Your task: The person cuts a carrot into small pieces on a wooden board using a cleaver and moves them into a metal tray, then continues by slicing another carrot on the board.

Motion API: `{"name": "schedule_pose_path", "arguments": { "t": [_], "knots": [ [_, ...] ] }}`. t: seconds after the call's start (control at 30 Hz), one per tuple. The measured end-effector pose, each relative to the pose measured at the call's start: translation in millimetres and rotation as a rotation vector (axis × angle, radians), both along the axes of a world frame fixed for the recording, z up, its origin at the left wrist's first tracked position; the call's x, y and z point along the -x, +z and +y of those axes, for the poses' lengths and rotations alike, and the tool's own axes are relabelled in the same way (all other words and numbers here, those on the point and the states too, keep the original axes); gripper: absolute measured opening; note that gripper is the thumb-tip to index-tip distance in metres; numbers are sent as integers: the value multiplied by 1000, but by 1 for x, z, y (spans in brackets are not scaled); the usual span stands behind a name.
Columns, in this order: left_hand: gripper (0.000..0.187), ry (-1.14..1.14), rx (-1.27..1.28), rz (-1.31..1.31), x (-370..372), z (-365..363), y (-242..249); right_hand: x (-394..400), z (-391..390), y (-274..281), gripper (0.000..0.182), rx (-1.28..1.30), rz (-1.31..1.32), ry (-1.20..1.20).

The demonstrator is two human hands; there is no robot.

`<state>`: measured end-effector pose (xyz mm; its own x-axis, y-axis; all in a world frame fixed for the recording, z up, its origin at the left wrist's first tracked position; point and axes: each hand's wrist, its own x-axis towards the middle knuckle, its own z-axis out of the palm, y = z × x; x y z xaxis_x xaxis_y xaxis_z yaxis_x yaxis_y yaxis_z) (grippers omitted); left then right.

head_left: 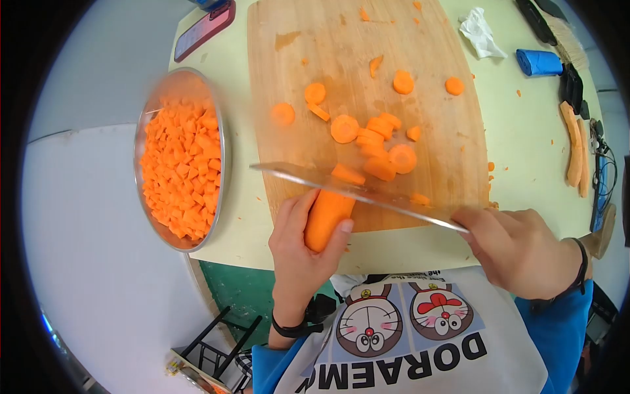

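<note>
A thick carrot [326, 222] is held near the close edge of a wooden cutting board [433, 144], its far end crossed by the blade of a knife [394, 202]. How deep the blade sits cannot be told. The carrot is gripped by the left hand [293, 240], reached forward from the wrist, with the thumb laid along its right side and the fingers wrapped round its left. The knife's handle, mostly hidden, is clasped in the curled fingers of the right hand [518, 253], which is brought in from the right, its forearm angled inward. Beyond the blade, round carrot slices [344, 129] are scattered and partly heaped. To the left, a metal bowl [226, 157] on the pale table [239, 240] is filled with diced carrot [184, 171].
</note>
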<state>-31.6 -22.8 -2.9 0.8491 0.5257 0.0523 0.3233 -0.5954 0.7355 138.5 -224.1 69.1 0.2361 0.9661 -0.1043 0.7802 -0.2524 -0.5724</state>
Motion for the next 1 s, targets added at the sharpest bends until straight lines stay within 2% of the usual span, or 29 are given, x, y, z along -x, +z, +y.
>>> {"name": "schedule_pose_path", "arguments": {
  "t": [0.07, 0.17, 0.5, 1.0],
  "knots": [
    [43, -5, -18, -10, 0, -1, -3, 3, 0, 0, 35, -17, -34, 63],
    [40, 3, -25, -24, 0, -2, -5, 4, 1, -5, 36, -90, -95, 49],
    [27, 22, -11, -43, 2, -5, -5, 11, 1, -7, 34, -102, -134, 48],
    [26, -1, -21, -2, -2, -9, -1, 22, 0, -7, 32, -111, -208, -2]
  ]
}}
